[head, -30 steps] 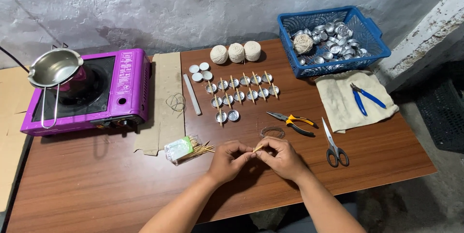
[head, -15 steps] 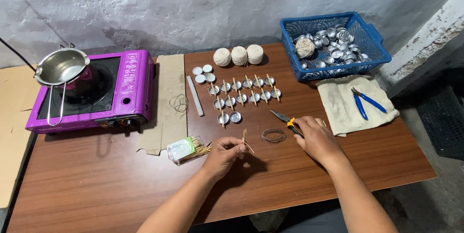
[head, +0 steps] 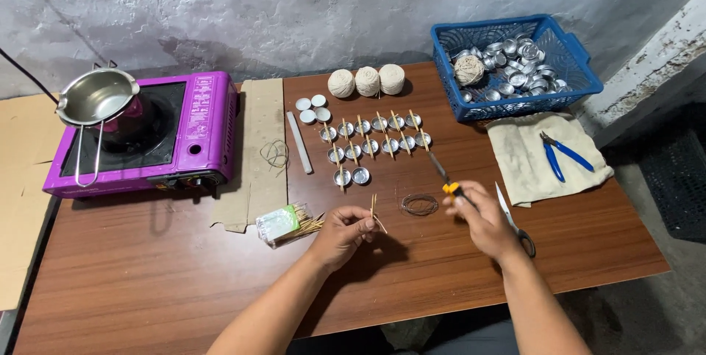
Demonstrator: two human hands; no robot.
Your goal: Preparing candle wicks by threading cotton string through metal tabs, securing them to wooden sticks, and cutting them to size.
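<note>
Left hand pinches apparently two sticks; right hand grips raised pliers.

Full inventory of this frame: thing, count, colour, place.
stove: 1, purple, table's left
pan: 1, steel, on stove
cardboard strip: 1, brown, beside stove
twine balls: 3, cream, table's far edge
basket: 1, blue, far right, holds metal cups and a twine ball
metal cups: about a dozen, silver, centre rows, sticks laid across
toothpick pack: 1, clear, near left hand
wire coil: 1, dark, between hands
cloth: 1, beige, right
blue pliers: 1, on cloth
scissors: 1, black-handled, partly behind right hand
left hand: pinches sticks
right hand: lifts orange-handled pliers
</note>
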